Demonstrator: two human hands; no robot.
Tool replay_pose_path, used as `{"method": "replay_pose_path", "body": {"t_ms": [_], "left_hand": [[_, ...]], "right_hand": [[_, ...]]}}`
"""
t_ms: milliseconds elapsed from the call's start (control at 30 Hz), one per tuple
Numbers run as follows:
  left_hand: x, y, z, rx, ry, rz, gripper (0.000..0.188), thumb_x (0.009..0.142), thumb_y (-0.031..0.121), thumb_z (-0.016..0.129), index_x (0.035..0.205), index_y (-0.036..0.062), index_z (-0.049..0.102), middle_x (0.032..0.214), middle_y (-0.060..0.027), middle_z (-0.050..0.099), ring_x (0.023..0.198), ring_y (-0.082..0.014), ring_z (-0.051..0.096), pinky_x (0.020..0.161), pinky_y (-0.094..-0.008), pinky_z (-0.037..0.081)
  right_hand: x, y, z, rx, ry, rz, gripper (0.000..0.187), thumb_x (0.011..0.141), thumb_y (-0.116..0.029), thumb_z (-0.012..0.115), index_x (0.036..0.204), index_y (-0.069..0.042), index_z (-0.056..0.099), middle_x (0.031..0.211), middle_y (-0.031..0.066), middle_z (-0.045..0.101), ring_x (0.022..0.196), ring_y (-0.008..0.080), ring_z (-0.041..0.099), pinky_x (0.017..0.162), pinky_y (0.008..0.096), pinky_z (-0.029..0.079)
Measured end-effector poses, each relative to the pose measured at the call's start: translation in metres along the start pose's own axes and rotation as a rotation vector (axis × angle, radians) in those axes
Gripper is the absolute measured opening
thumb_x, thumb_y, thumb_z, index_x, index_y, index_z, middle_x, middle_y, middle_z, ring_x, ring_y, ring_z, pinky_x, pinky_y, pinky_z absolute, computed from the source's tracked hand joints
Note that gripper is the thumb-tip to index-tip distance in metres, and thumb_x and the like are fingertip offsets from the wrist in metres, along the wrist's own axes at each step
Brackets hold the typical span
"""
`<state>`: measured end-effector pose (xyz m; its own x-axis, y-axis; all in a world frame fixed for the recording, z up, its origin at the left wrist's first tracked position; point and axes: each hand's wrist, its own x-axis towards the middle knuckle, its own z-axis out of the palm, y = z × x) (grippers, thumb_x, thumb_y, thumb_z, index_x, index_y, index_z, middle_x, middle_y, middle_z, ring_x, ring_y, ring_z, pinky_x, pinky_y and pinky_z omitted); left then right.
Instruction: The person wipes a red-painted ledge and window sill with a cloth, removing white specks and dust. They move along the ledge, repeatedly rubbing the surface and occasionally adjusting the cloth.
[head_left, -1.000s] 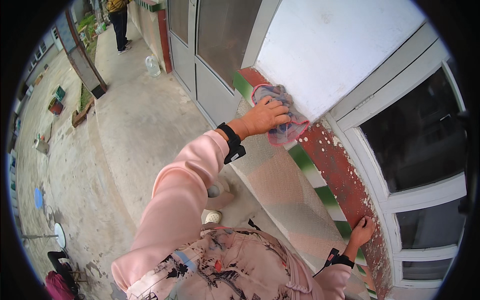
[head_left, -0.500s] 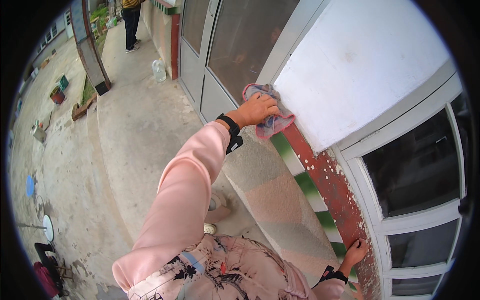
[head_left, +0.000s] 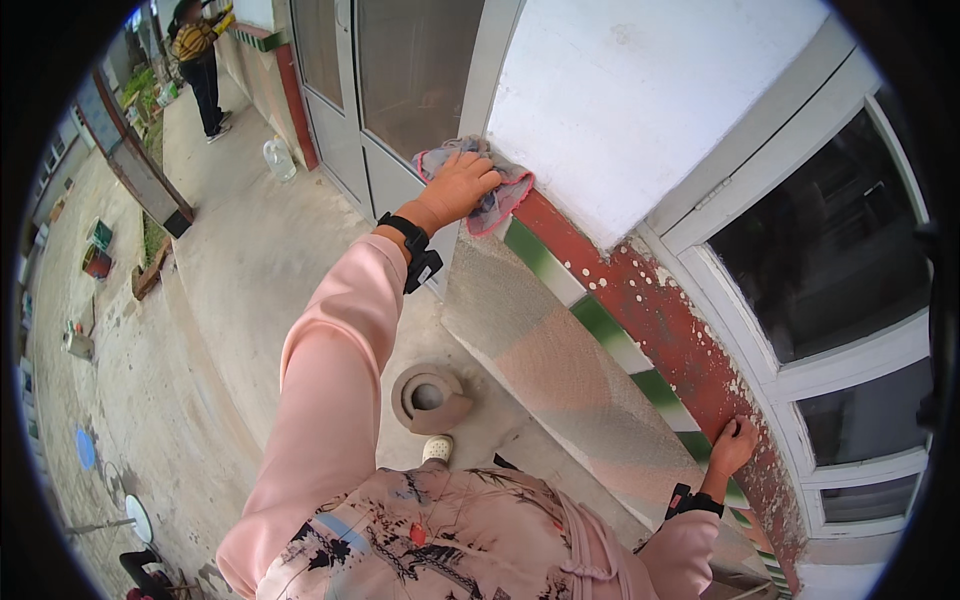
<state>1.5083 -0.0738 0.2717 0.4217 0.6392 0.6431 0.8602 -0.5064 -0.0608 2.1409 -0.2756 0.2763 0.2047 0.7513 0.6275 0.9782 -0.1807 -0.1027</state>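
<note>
My left hand [head_left: 462, 188] is closed over a grey cloth with a pink-red edge [head_left: 498, 203], pressing it against the far end of a red-painted window sill [head_left: 650, 300], where the sill meets the white wall corner. Further along the same sill, at the lower right, my right hand [head_left: 733, 449] rests with its fingers curled in on the worn red surface. Whatever may be inside those fingers is hidden. Pale paint spots and flaked patches mark the sill, and green and white tiles [head_left: 625, 345] run along its front edge.
White-framed windows [head_left: 830, 270] stand right of the sill, and a grey metal door [head_left: 405, 170] beyond the cloth. On the concrete are a round clay-coloured object [head_left: 430, 396] near my shoe, a clear plastic jug [head_left: 279, 160] and buckets [head_left: 97, 262]. Another person [head_left: 200, 65] stands far off.
My view has shifted, so more of the far person and the round object by my shoe shows. My left hand stays on the cloth at the sill's end; the right hand remains on the sill.
</note>
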Motion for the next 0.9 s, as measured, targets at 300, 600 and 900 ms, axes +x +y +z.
{"method": "replay_pose_path", "body": {"t_ms": [300,600,900], "left_hand": [[0.015,0.096,-0.006,-0.022,0.004,0.171,0.045,0.056,0.011,0.076,0.097,0.0130,0.058,0.103,-0.0067,0.057,0.099,-0.0263,0.053,0.081,-0.0389,0.040],[0.036,0.203,-0.002,-0.014,0.026,0.288,0.038,0.059,0.018,0.073,0.094,0.0125,0.059,0.101,-0.0071,0.058,0.096,-0.0248,0.055,0.076,-0.0391,0.039],[0.047,0.300,0.009,-0.041,0.082,0.391,0.022,0.075,0.017,0.057,0.097,0.0117,0.055,0.100,-0.0109,0.057,0.097,-0.0265,0.053,0.077,-0.0417,0.039]], "right_hand": [[0.000,-0.008,-0.002,0.041,0.042,0.006,0.013,0.081,-0.010,0.061,0.093,-0.005,0.064,0.096,0.0130,0.063,0.093,0.0352,0.057,0.084,0.0452,0.045],[0.000,-0.011,-0.004,0.079,0.072,0.001,0.011,0.079,-0.011,0.063,0.089,-0.007,0.064,0.095,0.0110,0.063,0.094,0.0333,0.058,0.084,0.0431,0.045],[0.000,-0.014,-0.005,0.082,0.073,0.016,0.011,0.078,-0.011,0.063,0.089,-0.008,0.065,0.095,0.0101,0.063,0.097,0.0327,0.058,0.085,0.0435,0.045]]}}
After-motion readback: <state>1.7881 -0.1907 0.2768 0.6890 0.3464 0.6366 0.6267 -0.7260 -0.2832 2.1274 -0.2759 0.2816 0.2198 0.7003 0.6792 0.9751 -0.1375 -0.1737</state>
